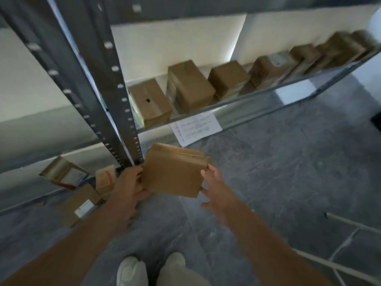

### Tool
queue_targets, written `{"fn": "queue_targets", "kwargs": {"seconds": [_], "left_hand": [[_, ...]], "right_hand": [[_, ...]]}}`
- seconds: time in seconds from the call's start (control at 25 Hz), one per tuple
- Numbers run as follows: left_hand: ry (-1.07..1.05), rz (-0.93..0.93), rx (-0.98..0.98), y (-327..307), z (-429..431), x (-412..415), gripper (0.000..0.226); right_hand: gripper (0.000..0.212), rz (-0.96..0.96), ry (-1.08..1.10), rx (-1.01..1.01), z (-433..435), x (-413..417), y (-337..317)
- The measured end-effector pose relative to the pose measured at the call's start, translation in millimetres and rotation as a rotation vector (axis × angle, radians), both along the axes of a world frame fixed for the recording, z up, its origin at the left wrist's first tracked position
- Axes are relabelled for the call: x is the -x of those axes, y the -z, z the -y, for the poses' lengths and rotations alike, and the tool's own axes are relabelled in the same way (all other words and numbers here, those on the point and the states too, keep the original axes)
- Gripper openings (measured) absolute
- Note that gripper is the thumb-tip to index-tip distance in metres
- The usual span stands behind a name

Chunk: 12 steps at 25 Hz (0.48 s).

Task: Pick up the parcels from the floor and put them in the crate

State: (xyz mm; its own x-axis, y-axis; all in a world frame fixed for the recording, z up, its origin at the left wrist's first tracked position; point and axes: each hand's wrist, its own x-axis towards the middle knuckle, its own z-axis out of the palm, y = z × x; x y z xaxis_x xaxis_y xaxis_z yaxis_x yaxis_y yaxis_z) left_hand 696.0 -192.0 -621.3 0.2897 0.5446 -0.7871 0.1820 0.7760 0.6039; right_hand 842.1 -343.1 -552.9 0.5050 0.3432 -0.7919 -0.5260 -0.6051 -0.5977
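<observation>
One brown cardboard parcel (pixel 174 172) is off the floor, held in the air in front of the person, above the grey stone floor (pixel 278 162) and just in front of the foot of the metal shelf upright (pixel 123 112). The left hand (pixel 128 184) is clamped on the parcel's left edge, fingers wrapped round it. The right hand (pixel 216 188) is spread open at the parcel's right edge, fingertips touching or just short of it; the blur makes it hard to say whether it bears any weight.

No crate can be made out in this view, so nothing shows how many parcels are already in it, and the held one is judged to be only at the lift-and-carry step. Much is left: at least three more parcels (pixel 82 199) lie in a loose heap on the floor to the left, near the wall, some showing white labels. A row of boxes (pixel 189 87) stands on the low shelf behind; those are not on the floor and seem outside the job. A sheet of paper (pixel 198 126) hangs from the shelf edge
</observation>
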Motion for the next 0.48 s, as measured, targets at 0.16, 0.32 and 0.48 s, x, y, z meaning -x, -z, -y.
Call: {"fn": "queue_targets", "kwargs": {"seconds": [0.16,0.32,0.48], "left_hand": [[-0.228,0.076,-0.123,-162.7,-31.6,37.9,0.021],[-0.237,0.187,-0.284,-301.7,-45.7,73.8,0.028],[-0.239,0.230,-0.466,-376.1,-34.7,128.6,0.036]], "right_hand": [[0.025,0.135,-0.039,-0.156,-53.1,16.1,-167.7],[0.035,0.353,-0.153,-0.275,-89.8,42.8,-306.8],[0.031,0.425,-0.287,-0.368,-93.1,69.2,-383.1]]}}
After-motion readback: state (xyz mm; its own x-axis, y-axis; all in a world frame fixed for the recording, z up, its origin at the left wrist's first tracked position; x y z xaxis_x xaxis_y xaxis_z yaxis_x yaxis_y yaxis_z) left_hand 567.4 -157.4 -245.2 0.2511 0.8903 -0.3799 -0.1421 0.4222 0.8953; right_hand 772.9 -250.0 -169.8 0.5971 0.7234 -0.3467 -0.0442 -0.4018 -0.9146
